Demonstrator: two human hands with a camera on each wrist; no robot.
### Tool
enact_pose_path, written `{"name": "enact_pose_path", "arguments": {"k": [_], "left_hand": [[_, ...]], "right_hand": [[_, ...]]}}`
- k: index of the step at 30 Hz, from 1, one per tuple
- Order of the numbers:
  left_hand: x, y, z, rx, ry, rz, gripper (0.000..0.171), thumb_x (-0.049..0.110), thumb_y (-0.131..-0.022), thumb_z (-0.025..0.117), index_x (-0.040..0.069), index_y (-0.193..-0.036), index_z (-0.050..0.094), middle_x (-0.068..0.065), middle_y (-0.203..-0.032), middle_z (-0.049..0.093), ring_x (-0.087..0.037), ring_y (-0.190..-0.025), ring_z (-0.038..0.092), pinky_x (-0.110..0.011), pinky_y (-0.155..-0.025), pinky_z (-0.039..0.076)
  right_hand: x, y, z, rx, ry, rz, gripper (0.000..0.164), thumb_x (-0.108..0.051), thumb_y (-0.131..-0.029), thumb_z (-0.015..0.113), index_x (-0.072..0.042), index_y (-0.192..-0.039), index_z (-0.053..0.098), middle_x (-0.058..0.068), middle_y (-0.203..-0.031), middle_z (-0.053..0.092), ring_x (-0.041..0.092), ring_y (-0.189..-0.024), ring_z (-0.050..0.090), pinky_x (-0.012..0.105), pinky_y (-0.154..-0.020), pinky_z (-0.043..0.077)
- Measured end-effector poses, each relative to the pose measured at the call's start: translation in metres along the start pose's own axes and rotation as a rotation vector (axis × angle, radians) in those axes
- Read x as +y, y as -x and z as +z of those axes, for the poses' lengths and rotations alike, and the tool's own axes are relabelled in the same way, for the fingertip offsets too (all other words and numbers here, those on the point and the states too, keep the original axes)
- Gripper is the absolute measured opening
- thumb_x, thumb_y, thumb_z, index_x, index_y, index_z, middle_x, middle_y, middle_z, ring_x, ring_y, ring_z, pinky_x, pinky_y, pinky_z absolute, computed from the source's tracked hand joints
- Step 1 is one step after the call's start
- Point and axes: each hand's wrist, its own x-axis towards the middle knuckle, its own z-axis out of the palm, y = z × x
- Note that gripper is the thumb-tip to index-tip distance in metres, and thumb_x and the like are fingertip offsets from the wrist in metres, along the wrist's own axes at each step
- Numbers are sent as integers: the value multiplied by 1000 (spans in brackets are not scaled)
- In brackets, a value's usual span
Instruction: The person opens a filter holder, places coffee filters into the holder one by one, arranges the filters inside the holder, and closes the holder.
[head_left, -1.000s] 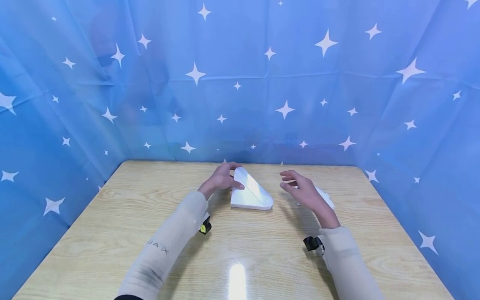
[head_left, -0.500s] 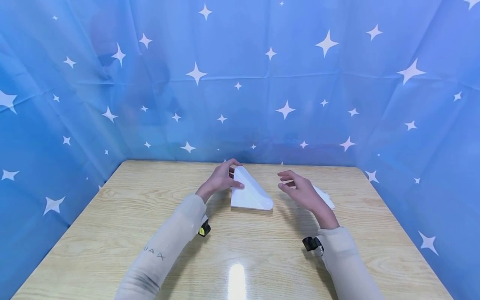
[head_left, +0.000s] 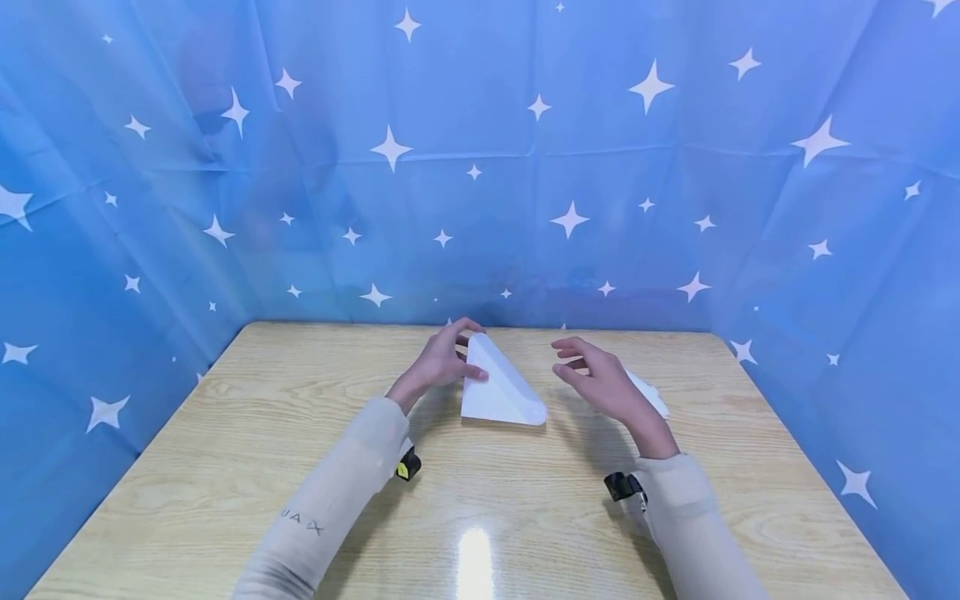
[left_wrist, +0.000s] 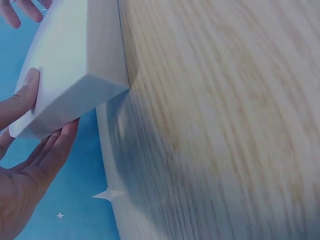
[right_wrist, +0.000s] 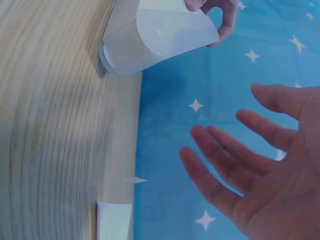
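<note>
A white box-like case (head_left: 501, 392), triangular from above with one rounded corner, stands tilted on the table at centre. My left hand (head_left: 441, 360) grips its left end, thumb on the near face and fingers behind. In the left wrist view, the thumb presses one flat side of the case (left_wrist: 67, 50) while the other fingers support its end. The right wrist view shows the smooth, curved end of the case (right_wrist: 165, 37). My right hand (head_left: 602, 385) hovers apart from it to the right, fingers spread and slightly bent, holding nothing.
A flat white piece (head_left: 649, 395) lies on the wooden table (head_left: 555, 508), partly hidden behind my right hand; its kind is unclear. Blue star-patterned cloth (head_left: 480, 208) hangs along the back and both sides of the table.
The white case has tipped slightly, its face turning more toward me, while my left hand keeps its grip. My right hand has drifted a little left, closer to the case.
</note>
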Motion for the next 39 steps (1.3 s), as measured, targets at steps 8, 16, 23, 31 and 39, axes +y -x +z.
{"name": "enact_pose_path", "arguments": {"k": [8,16,23,31,39], "left_hand": [[5,6,1,12,-37,-27,89,6,-77,91,18,-155,49,-15,-136,60,-25,-99,72,-33,-82,61],[6,13,1,21,-11,-5,81,4,-75,92,10,-147,54,-13,-130,61,-24,-96,71,-31,-76,61],[6,20,-2,-17,29,17,81,3,-75,92,16,-145,51,-14,-118,67,-24,-94,70,-32,-77,59],[6,29,-3,-88,119,55,79,-2,-79,87,20,-141,44,-14,-114,72,-21,-89,74,-35,-80,62],[4,34,-2,-80,118,40,68,0,-75,91,17,-130,55,-12,-114,73,-22,-91,74,-35,-80,62]], "right_hand": [[-5,0,-2,5,14,3,45,-26,-108,57,-12,-149,51,20,-145,58,40,-128,62,55,-100,55],[-12,-1,2,-6,13,-25,44,-25,-106,59,-13,-148,52,19,-143,60,38,-125,64,54,-98,56],[-19,-3,9,-8,1,-41,43,-22,-105,61,-12,-146,54,18,-142,62,36,-123,66,52,-98,57],[-24,-7,15,-37,1,-65,43,-21,-104,63,-12,-146,55,17,-141,62,36,-122,67,51,-98,58],[-31,-8,23,-62,-4,-93,44,-24,-103,65,-12,-145,56,16,-141,64,34,-120,68,50,-97,59]]}}
